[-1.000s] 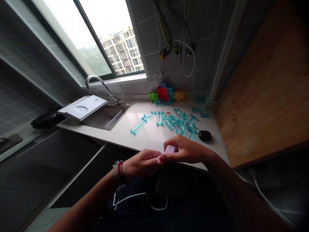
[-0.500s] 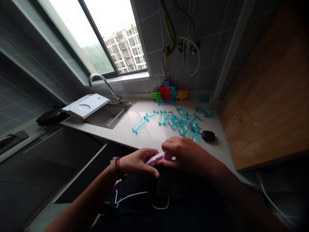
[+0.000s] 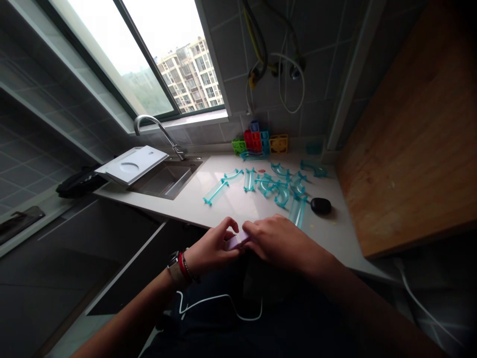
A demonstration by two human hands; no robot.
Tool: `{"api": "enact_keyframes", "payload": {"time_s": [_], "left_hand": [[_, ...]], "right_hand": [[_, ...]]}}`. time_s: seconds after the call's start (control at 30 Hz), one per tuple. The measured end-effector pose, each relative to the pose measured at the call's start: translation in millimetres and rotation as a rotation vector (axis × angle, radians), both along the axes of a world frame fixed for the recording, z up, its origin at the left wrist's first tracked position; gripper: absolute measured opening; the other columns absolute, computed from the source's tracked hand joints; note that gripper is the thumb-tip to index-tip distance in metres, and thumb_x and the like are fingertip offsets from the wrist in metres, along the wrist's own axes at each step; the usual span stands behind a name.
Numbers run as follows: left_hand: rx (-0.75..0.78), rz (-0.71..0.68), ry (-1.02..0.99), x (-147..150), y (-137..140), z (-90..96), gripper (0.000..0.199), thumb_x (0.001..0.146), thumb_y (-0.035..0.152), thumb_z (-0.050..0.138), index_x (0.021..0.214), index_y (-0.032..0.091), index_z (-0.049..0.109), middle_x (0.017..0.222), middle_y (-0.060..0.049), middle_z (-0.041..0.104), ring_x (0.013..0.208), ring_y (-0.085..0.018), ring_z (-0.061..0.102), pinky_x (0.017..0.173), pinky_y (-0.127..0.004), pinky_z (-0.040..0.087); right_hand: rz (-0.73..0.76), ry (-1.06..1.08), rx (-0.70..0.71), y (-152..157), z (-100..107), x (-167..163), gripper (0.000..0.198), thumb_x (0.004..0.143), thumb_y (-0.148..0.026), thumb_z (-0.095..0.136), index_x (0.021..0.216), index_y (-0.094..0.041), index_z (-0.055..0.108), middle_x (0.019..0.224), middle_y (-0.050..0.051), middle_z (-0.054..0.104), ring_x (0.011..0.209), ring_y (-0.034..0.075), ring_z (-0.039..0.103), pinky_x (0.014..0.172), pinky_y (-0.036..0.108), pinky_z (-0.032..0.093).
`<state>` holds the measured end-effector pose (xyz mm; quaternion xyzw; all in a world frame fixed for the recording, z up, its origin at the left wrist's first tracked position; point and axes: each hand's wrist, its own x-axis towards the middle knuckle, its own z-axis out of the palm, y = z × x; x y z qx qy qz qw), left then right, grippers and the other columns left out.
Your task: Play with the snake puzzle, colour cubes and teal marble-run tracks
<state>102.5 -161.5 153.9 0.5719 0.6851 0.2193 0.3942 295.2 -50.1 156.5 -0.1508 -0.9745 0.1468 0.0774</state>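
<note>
A slim lilac object (image 3: 237, 241) with a pale line across it is held between both hands in front of my body. My left hand (image 3: 214, 246) has its thumb and curled fingers closed about the object's left end. At the other end my right hand (image 3: 279, 241) grips it, with the fingers bent over it and its tip hidden. Just beyond the hands, a clear teal track piece (image 3: 297, 211) lies on the white counter (image 3: 227, 213). Several more teal track pieces (image 3: 215, 192), straight and curved, are spread further back.
Red, green, blue and yellow plastic blocks (image 3: 253, 140) stand against the tiled wall. A black oval case (image 3: 321, 206) sits right of the tracks. The sink (image 3: 175, 181), partly covered by a white panel (image 3: 136, 164), is at left. A white cable (image 3: 208, 300) hangs near my lap.
Both hands have shifted a little on the lilac object, and less of it shows between them. The left fingers are now more arched. The view has moved slightly.
</note>
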Motion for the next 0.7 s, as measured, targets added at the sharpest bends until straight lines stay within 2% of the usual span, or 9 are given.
{"api": "enact_keyframes", "payload": {"time_s": [0.07, 0.13, 0.23, 0.37, 0.53, 0.63, 0.7], "left_hand": [[0.069, -0.059, 0.234, 3, -2, 8.2, 0.027, 0.093, 0.043, 0.067, 0.097, 0.022, 0.050, 0.073, 0.005, 0.056, 0.058, -0.011, 0.046, 0.054, -0.023, 0.032], [0.128, -0.083, 0.419, 7, -4, 15.0, 0.027, 0.098, 0.046, 0.061, 0.093, 0.021, 0.053, 0.074, 0.002, 0.058, 0.062, -0.013, 0.048, 0.058, -0.027, 0.031], [0.182, -0.157, 0.473, 10, -6, 19.8, 0.024, 0.103, 0.043, 0.054, 0.093, 0.021, 0.053, 0.078, 0.000, 0.062, 0.064, -0.015, 0.050, 0.062, -0.029, 0.032], [0.187, -0.272, 0.374, 10, -5, 24.0, 0.024, 0.105, 0.041, 0.049, 0.094, 0.020, 0.054, 0.075, 0.001, 0.059, 0.062, -0.014, 0.048, 0.061, -0.029, 0.033], [0.105, -0.317, 0.208, 6, -2, 34.5, 0.029, 0.104, 0.044, 0.051, 0.093, 0.018, 0.057, 0.069, 0.004, 0.048, 0.060, -0.012, 0.041, 0.060, -0.028, 0.030], [-0.050, -0.293, -0.111, 5, -4, 38.4, 0.039, 0.104, 0.052, 0.047, 0.091, 0.017, 0.057, 0.066, 0.004, 0.045, 0.055, -0.010, 0.038, 0.053, -0.025, 0.030], [-0.137, -0.241, -0.338, 5, -6, 38.2, 0.047, 0.104, 0.059, 0.041, 0.096, 0.016, 0.059, 0.063, 0.003, 0.050, 0.051, -0.011, 0.042, 0.049, -0.024, 0.032]], "right_hand": [[-0.009, 0.009, -0.017, 5, 5, 5, 0.015, 0.100, -0.034, 0.059, 0.106, -0.020, 0.063, 0.094, 0.009, 0.078, 0.084, 0.026, 0.072, 0.064, 0.033, 0.033], [-0.033, 0.022, -0.029, 9, 10, 9, 0.018, 0.101, -0.037, 0.057, 0.104, -0.020, 0.063, 0.091, 0.010, 0.078, 0.082, 0.026, 0.072, 0.062, 0.033, 0.031], [-0.024, 0.035, -0.069, 14, 16, 12, 0.027, 0.103, -0.044, 0.053, 0.100, -0.020, 0.065, 0.086, 0.010, 0.077, 0.079, 0.026, 0.072, 0.062, 0.033, 0.031], [0.023, 0.048, -0.140, 17, 17, 14, 0.034, 0.103, -0.046, 0.051, 0.097, -0.019, 0.068, 0.081, 0.011, 0.076, 0.075, 0.025, 0.070, 0.063, 0.032, 0.032], [0.080, 0.092, -0.290, 21, 17, 18, 0.029, 0.101, -0.043, 0.057, 0.104, -0.019, 0.073, 0.088, 0.009, 0.078, 0.082, 0.023, 0.069, 0.069, 0.030, 0.038], [0.180, 0.179, -0.455, 23, 20, 21, 0.028, 0.102, -0.043, 0.057, 0.108, -0.020, 0.072, 0.087, 0.005, 0.076, 0.081, 0.019, 0.067, 0.070, 0.028, 0.041], [0.233, 0.259, -0.561, 24, 21, 21, 0.029, 0.103, -0.044, 0.056, 0.107, -0.020, 0.071, 0.085, 0.003, 0.075, 0.076, 0.017, 0.065, 0.069, 0.026, 0.041]]}}
